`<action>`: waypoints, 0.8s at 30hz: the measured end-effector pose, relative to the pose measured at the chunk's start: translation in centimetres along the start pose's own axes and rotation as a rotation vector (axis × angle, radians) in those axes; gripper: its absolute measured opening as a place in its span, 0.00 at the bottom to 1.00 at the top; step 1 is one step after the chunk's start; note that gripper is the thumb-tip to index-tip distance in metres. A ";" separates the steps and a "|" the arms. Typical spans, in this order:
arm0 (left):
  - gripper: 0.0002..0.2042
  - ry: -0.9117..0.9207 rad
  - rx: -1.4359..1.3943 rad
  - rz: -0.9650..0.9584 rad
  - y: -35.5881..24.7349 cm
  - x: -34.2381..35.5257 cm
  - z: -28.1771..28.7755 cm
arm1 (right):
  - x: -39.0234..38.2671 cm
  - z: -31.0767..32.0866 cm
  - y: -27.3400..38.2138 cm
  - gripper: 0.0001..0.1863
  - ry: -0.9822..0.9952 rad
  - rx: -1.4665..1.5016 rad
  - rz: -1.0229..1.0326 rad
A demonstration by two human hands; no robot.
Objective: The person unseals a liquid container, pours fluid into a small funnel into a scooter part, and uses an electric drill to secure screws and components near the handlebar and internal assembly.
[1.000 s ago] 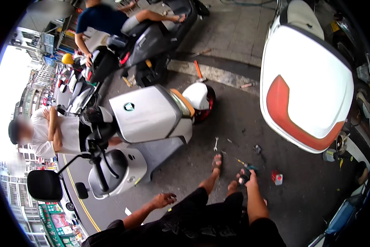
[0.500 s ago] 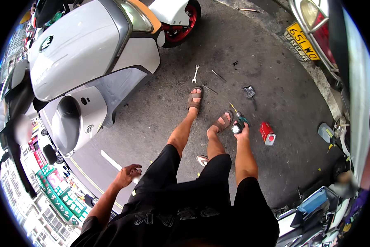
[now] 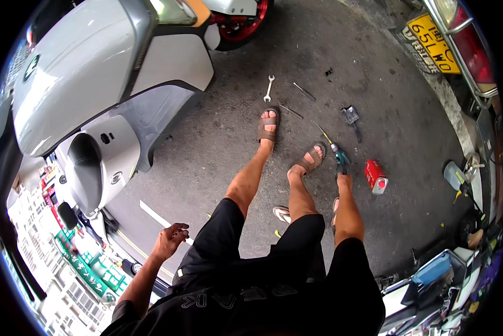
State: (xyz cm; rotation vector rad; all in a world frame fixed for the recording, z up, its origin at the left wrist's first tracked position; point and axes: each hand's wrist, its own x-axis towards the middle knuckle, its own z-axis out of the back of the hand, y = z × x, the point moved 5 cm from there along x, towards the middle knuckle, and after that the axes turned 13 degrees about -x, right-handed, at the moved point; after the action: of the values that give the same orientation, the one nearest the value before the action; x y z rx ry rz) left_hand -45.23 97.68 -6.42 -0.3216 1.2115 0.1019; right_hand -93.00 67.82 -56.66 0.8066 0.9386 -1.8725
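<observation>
My left hand [image 3: 171, 239] hangs beside my left hip, its fingers loosely bent and apart, with nothing in it. Low at my right side, my right hand [image 3: 345, 180] is closed round the grip of a green and black cordless drill [image 3: 341, 157]. A long, thin bit, partly yellow, points from the drill away from me toward the ground. Close to the right of this hand stands a red rectangular can [image 3: 375, 176] with a red cap. Ahead of my feet lie an open-ended wrench [image 3: 269, 88] and two thin metal rods, a farther rod [image 3: 304, 91] and a nearer rod [image 3: 291, 112].
A grey and white scooter [image 3: 89, 61] fills the left side. A dark part with a handle [image 3: 351, 116] lies right of the rods. A vehicle with a yellow plate [image 3: 434, 43] stands by the far right curb. Parked scooters [image 3: 430, 285] crowd the lower right.
The drill has turned so its body points away from me, and my right hand has shifted slightly right. My left hand stays by my hip. The whole view has shifted a little.
</observation>
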 end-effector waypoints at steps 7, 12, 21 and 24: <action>0.10 0.154 -0.257 -0.207 -6.6 12.5 -10.6 | -6.6 1.8 14.9 0.25 -0.139 -0.348 0.620; 0.10 0.426 -0.195 -0.279 -8.4 22.2 -22.3 | -5.9 -3.9 26.3 0.29 -0.254 -0.123 0.973; 0.13 0.442 0.141 -0.266 -9.4 28.9 -24.3 | -2.5 -7.4 34.4 0.14 -0.595 -0.440 0.966; 0.13 0.357 0.083 -0.318 -11.0 29.3 -23.3 | -4.1 -4.8 33.5 0.12 -0.465 -0.294 1.057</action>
State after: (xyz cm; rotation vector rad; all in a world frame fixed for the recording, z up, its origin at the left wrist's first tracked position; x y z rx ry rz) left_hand -53.19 77.55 -38.93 -0.4687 1.4960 -0.2914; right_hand -60.54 62.23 -65.29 0.4849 0.3354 -0.8916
